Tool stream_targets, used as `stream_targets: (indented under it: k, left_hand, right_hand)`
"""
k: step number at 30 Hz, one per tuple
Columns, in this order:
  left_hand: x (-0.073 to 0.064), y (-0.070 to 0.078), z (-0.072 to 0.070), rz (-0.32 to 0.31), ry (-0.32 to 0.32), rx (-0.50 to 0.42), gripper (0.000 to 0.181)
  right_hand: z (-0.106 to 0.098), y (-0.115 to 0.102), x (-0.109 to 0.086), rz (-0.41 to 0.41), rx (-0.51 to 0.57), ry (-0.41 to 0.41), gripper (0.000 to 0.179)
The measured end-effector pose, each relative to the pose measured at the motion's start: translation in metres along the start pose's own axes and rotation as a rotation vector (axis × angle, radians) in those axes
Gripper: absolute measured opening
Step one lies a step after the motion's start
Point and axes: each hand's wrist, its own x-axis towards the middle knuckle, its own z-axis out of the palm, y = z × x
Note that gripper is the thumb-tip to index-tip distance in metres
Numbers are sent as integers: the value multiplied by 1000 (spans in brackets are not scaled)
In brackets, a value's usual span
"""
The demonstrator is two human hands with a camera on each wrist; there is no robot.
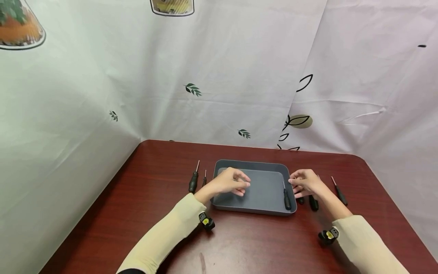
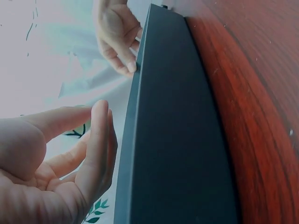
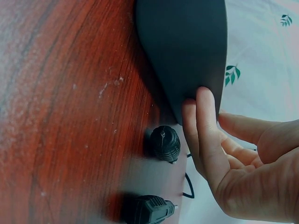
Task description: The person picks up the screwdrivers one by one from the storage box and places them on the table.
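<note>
A grey rectangular tray (image 1: 253,210) lies on the table, with one black-handled screwdriver (image 1: 287,199) inside along its right side. At the tray's right wall, my right hand (image 1: 305,182) pinches the rim. In the right wrist view, two fingertips (image 3: 205,100) press the outer wall while the thumb sits over the edge. My left hand (image 1: 227,182) hovers above the tray's left part, fingers loosely bent with nothing between them. The left wrist view also has this left hand (image 2: 70,163) apart from the tray's front wall (image 2: 173,116).
Left of the tray lie a larger screwdriver (image 1: 193,182) and a thinner one (image 1: 204,179), partly behind the left forearm. To the right are more screwdrivers, one by the hand (image 1: 313,203) and one farther out (image 1: 340,195). White printed cloth (image 1: 219,114) hangs behind the reddish-brown table (image 1: 164,228).
</note>
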Motion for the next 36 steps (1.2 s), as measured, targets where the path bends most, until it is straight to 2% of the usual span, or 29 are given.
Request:
stream_targets:
  k: [17,23,36]
  left_hand:
    - [15,-1,27,-33,-3,-125,23]
    - [18,1,32,-52,0,-201,21]
    - [23,6,42,-84,18,-275,25]
  right_hand:
    - [-1,-1,0,-14,3,-14,34]
    - [0,-2,0,-6,6,-8,35]
    - [0,-1,0,-3,9,-5,35]
